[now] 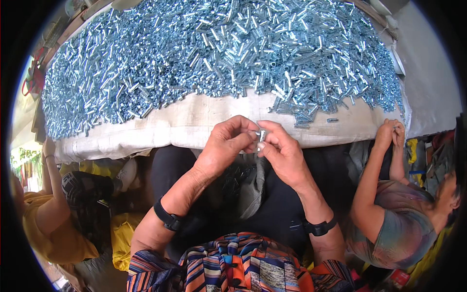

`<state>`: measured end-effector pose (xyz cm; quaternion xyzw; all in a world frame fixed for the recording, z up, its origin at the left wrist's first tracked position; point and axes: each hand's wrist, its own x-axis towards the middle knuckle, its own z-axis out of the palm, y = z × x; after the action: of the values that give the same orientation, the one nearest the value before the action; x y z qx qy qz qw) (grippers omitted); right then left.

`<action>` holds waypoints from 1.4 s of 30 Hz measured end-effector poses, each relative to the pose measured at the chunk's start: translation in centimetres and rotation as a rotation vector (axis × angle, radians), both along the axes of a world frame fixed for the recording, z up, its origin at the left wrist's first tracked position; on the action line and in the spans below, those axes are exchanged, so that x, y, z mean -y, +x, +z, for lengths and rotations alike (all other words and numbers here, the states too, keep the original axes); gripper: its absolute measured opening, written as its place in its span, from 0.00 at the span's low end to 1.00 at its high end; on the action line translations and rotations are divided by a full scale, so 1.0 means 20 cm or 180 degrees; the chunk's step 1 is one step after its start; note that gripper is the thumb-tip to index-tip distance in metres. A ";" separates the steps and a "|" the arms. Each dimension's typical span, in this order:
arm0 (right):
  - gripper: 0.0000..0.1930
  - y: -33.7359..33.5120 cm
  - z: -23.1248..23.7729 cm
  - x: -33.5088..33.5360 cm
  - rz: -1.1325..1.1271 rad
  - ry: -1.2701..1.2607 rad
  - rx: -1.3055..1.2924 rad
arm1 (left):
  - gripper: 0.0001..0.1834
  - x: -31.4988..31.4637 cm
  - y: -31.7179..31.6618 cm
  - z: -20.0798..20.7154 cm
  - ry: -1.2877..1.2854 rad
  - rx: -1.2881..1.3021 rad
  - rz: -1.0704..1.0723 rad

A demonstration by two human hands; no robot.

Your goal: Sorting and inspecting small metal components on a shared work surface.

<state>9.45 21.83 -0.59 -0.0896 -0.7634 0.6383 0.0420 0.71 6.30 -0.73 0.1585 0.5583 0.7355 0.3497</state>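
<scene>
Both hands meet over my lap, just in front of the table's near edge. In the thumb and fingertips of my right hand (284,153) is a small shiny metal sleeve (262,136), held roughly upright. My left hand (226,146) is closed in a pinch against the sleeve's left side. Its fingertips hide whatever small piece lies between them. Beyond the hands, a wide heap of silvery-blue metal sleeves (219,48) covers most of the table, and some pieces look like coils or threaded tubes.
A pale cloth (185,119) covers the table and hangs over its near edge. At the right a person in a patterned shirt (401,224) works with both hands at the table edge. Another person in a yellow shirt (61,228) sits at the left. Grey fabric (253,194) lies between my legs.
</scene>
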 end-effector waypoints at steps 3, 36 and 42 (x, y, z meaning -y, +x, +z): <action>0.11 -0.02 0.00 0.05 0.0073 -0.0562 -0.0050 | 0.06 0.03 0.01 -0.02 0.0078 0.0076 0.0038; 0.07 -0.12 -0.12 0.06 -0.0432 0.2365 -0.1113 | 0.06 -0.08 -0.02 -0.16 -0.1687 -0.3267 0.0588; 0.09 -0.18 -0.09 0.02 -0.0283 0.2517 -0.0692 | 0.10 -0.07 -0.05 -0.17 -0.1727 -0.3288 0.0610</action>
<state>5.85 21.33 -2.45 -0.0315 -0.9363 0.2991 0.1812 -0.35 7.75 -4.10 0.3499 0.8362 0.4223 -0.0075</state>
